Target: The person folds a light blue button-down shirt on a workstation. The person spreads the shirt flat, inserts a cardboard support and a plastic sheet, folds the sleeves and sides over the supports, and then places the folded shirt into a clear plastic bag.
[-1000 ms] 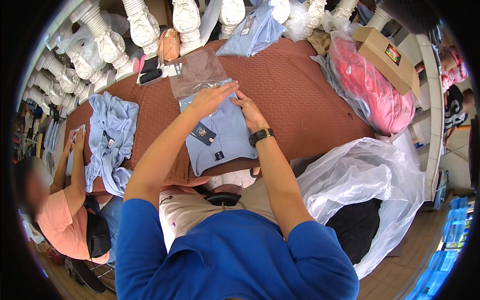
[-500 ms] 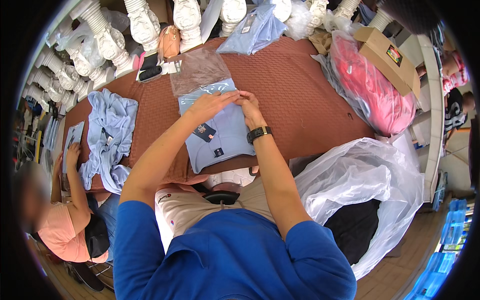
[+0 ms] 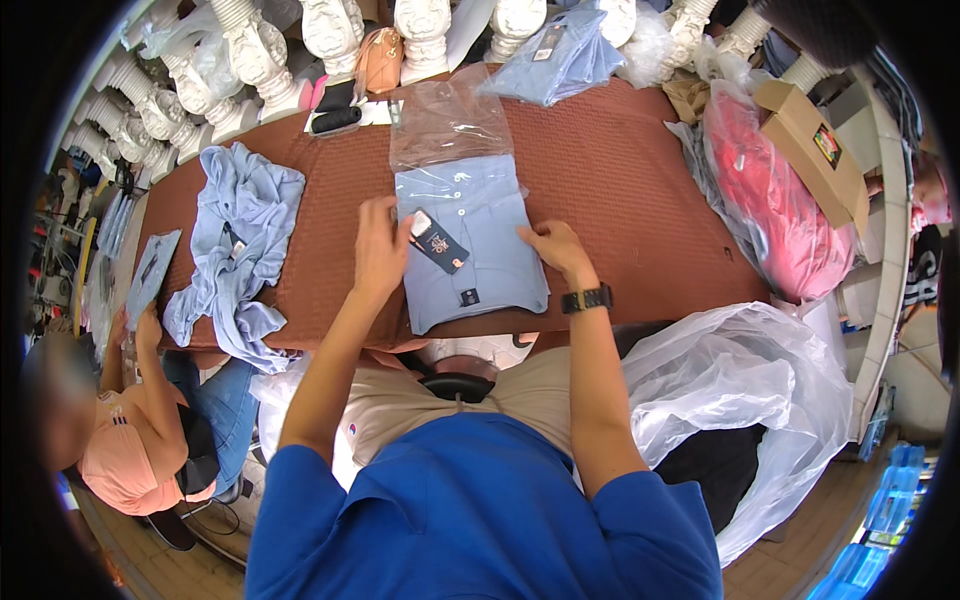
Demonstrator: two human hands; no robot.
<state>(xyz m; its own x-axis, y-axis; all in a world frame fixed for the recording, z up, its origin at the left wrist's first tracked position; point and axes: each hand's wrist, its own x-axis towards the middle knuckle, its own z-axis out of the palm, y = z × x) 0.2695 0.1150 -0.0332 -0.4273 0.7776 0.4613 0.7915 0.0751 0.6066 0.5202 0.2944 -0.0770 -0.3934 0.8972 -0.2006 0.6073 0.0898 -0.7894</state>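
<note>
Folded light-blue shirt (image 3: 470,250) lies flat at centre frame on the rust-brown desk (image 3: 620,190). Its long axis runs from the near desk edge up toward the top of the frame, collar end uppermost. The collar end sits partly inside the mouth of a clear plastic bag (image 3: 450,120), which extends on up the frame from the shirt. A dark hang tag (image 3: 437,240) lies on the shirt's left half, tilted.

Left hand (image 3: 380,250): flat on the shirt's left edge, fingers spread and pointing up-frame, fingertips just beside the tag. Grip is a press, not a pinch. Right hand (image 3: 555,250): at the shirt's right edge, fingers curled onto the fabric; whether it pinches the edge or only presses, cannot tell. A black wristwatch (image 3: 587,298) is on that wrist. The hands flank the shirt about level with each other, the bag straight ahead of both along the shirt's axis. Nothing lies between shirt and bag.

Surroundings: loose heap of blue shirts (image 3: 240,240) at left of the desk, well apart. Another bagged blue shirt (image 3: 560,60) at top. Pink garments in a clear bag (image 3: 780,200) and a cardboard box (image 3: 810,150) at upper right. Large crumpled plastic sack (image 3: 740,400) at lower right, off the desk. White balusters (image 3: 330,30) line the top edge. Another person (image 3: 130,440), lower left, handles a packet.
</note>
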